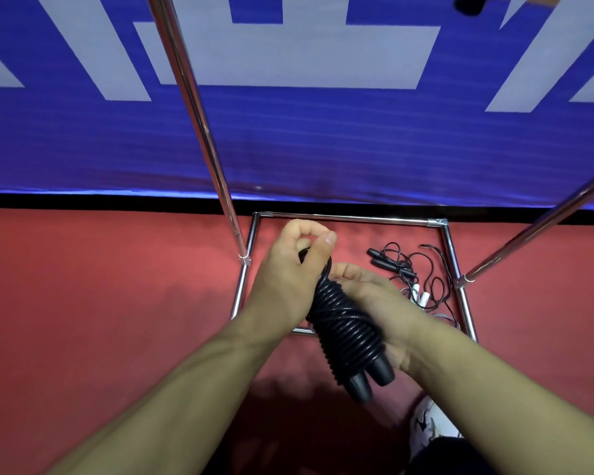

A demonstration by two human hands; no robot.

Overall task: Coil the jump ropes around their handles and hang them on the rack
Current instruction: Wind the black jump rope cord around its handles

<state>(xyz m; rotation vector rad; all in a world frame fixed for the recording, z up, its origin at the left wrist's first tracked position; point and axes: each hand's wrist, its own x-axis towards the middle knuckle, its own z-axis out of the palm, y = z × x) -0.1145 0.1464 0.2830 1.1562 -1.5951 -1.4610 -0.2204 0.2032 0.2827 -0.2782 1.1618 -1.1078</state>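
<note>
- Hands are busy with one black jump rope (343, 323), held up over the red floor (100, 303), above the near edge of the rack base (350, 219).
- Most of its cord is wound in tight rings around the two black handles, which lie side by side with their ends pointing back at the person.
- Right hand (374, 296) lies under the bundle; its fingers are mostly hidden, but it seems to cup and hold the bundle.
- Left hand (288, 265) is at the far end of the bundle, thumb pressed to fingers, pinching what looks like the last bit of cord.
- Loose ropes (405, 272) lie in a tangle on the floor inside the rack base, toward its right edge, not coiled yet.
- Two shiny rack poles (199, 125) rise from the base.
- What could go wrong: if the pinch slips, the last rings could spring loose and the coil would come undone.
- If the end is not tucked in tight, the bundle might fall open when it is hung.
</note>
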